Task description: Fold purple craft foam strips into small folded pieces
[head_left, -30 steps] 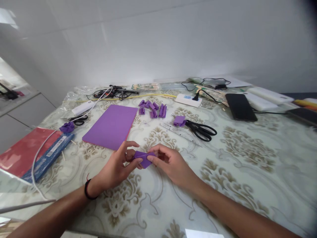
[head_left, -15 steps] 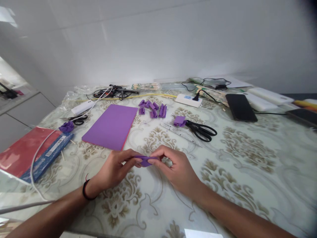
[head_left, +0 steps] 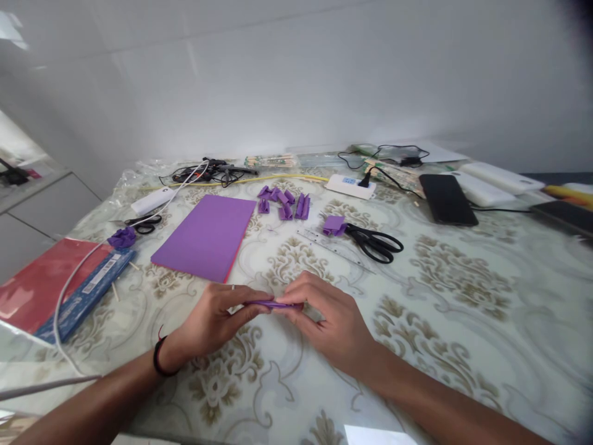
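Between my two hands is a small folded piece of purple paper [head_left: 273, 303], seen nearly edge-on above the tablecloth. My left hand [head_left: 222, 318] is closed, pinching its left end between thumb and fingers. At the right end, my right hand [head_left: 327, 312] pinches the same paper, thumb below and fingers on top. Much of the piece is covered by my fingertips. Beyond my hands lie several folded purple paper pieces [head_left: 286, 212], a clear ruler [head_left: 333, 248], and black-handled scissors [head_left: 374, 241] with purple paper squares [head_left: 334, 225] over their blades.
Purple paper sheets [head_left: 204, 238] lie left of centre. Farther left are a red-and-blue paper packet [head_left: 88, 293], crumpled purple paper [head_left: 121, 237], small scissors [head_left: 144, 223] and a white cable [head_left: 59, 321]. A power strip [head_left: 351, 186] and a black phone [head_left: 447, 199] stand toward the back right.
My hands have turned the purple paper from a slightly tilted face to nearly edge-on. My fingers lie flatter along it, still pinching both ends. The view has shifted slightly.
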Demonstrator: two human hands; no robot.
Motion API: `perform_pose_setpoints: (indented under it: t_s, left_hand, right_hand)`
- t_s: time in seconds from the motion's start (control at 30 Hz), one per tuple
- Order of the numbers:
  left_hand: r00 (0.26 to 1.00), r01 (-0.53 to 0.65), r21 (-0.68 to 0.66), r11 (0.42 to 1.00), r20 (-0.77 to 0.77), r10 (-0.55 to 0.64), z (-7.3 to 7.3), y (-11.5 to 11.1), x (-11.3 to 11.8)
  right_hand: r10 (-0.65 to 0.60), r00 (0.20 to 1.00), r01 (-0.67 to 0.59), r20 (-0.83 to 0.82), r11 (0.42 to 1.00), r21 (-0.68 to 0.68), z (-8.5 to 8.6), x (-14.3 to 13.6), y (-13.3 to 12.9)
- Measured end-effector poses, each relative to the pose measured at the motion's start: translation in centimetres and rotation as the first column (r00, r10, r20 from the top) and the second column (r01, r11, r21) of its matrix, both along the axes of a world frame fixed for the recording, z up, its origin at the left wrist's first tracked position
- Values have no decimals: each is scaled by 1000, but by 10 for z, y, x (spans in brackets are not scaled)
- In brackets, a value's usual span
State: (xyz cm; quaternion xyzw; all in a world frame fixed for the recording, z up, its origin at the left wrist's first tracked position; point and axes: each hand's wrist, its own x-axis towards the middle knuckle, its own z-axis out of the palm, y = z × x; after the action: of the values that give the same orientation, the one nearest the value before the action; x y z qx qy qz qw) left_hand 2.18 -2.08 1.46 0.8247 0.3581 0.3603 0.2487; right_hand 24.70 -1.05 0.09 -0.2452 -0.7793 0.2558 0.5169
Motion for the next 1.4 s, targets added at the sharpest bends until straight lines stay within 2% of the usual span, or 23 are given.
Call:
perform_pose_setpoints:
  t_s: [0.13,0.27,0.43,0.53,0.67,0.83,0.93,1.03,1.2,1.33,1.4]
  left_hand:
    - [1000,11,11,1000,-13,-11,3,0,0]
    - [1000,16,-11,1000,-20,-16,3,-1,0]
    - [989,148,-11,989,15,-148,8,-4,1]
    - [975,221,-54,974,16,-221,14,-6,0]
    - [979,202,-79,976,37,-200,17,-8,-1]
    - [972,227,-75,971,84,-221,16,-6,1]
    - [967,254,-85,964,52,-250,18,-6,1]
    - [964,265,-78,961,14,-265,19,-7,0]
    - [977,214,-30,976,16,-214,24,-8,3]
    - [980,201,-33,979,-10,-201,22,-8,4]
    - [982,189,-38,981,-22,-190,18,-7,4]
  right_hand:
    - [-5,1000,5,-8,1000,17,-1,0,-1]
    - [-63,998,63,-19,998,-6,2,0,-1]
    - [-64,998,64,-24,998,13,6,-1,-3]
    - [-37,999,38,-17,996,80,6,-1,-3]
    - [-27,998,14,56,976,219,7,2,-3]
    - [-79,986,22,149,935,355,15,7,-5]
    - [-106,975,20,196,918,396,21,8,-6]
    - [-99,974,10,204,917,400,23,9,-6]
    - [-62,976,-20,208,930,366,22,9,-5]
    - [-33,974,-50,226,934,354,15,9,-1]
    - [-52,974,-21,222,949,313,10,9,1]
